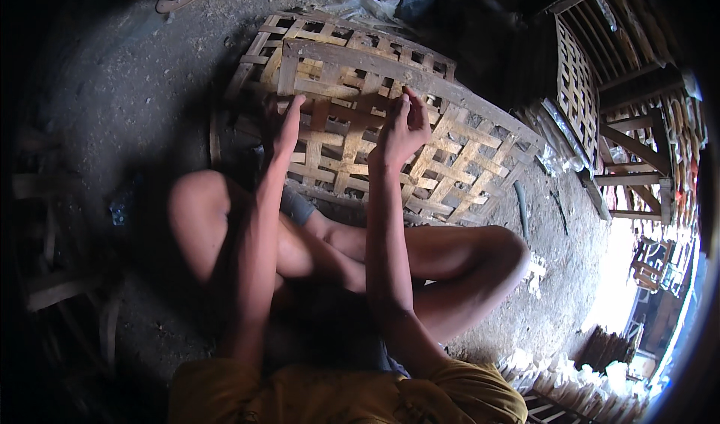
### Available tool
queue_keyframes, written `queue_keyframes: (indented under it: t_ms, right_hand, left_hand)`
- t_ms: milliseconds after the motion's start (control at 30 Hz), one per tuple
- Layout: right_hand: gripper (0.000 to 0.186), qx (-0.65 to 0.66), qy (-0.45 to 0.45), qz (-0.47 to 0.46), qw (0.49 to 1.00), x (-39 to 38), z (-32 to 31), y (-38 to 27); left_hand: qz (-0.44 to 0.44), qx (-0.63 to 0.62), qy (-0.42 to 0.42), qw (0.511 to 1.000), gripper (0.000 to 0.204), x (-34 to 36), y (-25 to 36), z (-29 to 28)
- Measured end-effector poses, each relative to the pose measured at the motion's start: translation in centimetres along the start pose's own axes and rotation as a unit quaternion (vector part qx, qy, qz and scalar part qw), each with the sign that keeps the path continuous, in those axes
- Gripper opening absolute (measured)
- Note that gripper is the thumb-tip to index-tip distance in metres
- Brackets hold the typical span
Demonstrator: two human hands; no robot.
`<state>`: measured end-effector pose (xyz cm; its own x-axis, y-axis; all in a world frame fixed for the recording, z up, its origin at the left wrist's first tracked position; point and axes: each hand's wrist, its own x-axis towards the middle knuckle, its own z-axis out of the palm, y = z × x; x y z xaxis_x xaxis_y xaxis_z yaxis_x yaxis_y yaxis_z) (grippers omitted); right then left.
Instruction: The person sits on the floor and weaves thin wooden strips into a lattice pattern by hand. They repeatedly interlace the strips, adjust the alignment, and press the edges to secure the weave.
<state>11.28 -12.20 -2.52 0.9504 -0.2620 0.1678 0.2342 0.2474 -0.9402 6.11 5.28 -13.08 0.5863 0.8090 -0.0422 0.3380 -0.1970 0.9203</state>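
A woven bamboo panel (341, 135) with a wooden frame lies tilted in front of my crossed legs, resting over a second woven panel (262, 45). At its left edge my left hand (285, 124) is closed around the frame side, thumb toward the weave; its other fingers are in deep shadow. Over the panel's upper middle, just below the top frame bar (360, 58), my right hand (405, 127) is closed with thumb and forefinger pinched together. Whatever sits between those fingertips is too small or hidden to make out.
Bare earth floor (142, 86) surrounds me. A thin stick (522, 206) lies right of the panel. Beyond it stand a wooden rack (637, 150) and another upright woven panel (576, 86). Crumpled plastic (367, 5) lies at the far side, and dark wooden pieces (56, 289) are at left.
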Motion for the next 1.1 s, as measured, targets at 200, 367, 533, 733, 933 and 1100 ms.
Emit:
queue_keyframes:
  t_ms: [200, 367, 533, 733, 933, 1100]
  right_hand:
    - [0.022, 0.008, -0.023, 0.028, 0.999, 1.2, -1.4, 1.8]
    - [0.019, 0.082, -0.099, 0.113, 0.985, 1.9, -2.6, 0.5]
    - [0.016, -0.003, -0.224, 0.122, 0.967, 4.1, -4.3, -1.2]
    - [0.019, 0.035, -0.263, 0.151, 0.952, 3.6, -5.7, -0.6]
    - [0.02, 0.067, -0.221, 0.088, 0.969, 1.1, -3.7, -0.9]
    - [0.017, 0.021, -0.136, 0.054, 0.989, 0.8, -3.1, 0.7]
  left_hand:
    - [0.021, -0.002, 0.026, 0.999, 0.083, 0.4, -1.1, 1.1]
    - [0.045, -0.043, -0.007, 0.998, 0.078, 0.3, -0.7, -0.1]
    - [0.065, -0.066, -0.034, 0.995, 0.072, 1.0, -0.1, 0.3]
    - [0.074, -0.079, -0.049, 0.993, 0.065, 1.0, 0.1, -0.3]
    - [0.039, -0.071, -0.04, 0.996, 0.071, 0.0, 0.9, -0.4]
    - [0.02, -0.098, -0.026, 0.995, 0.072, -1.7, 3.2, 0.3]
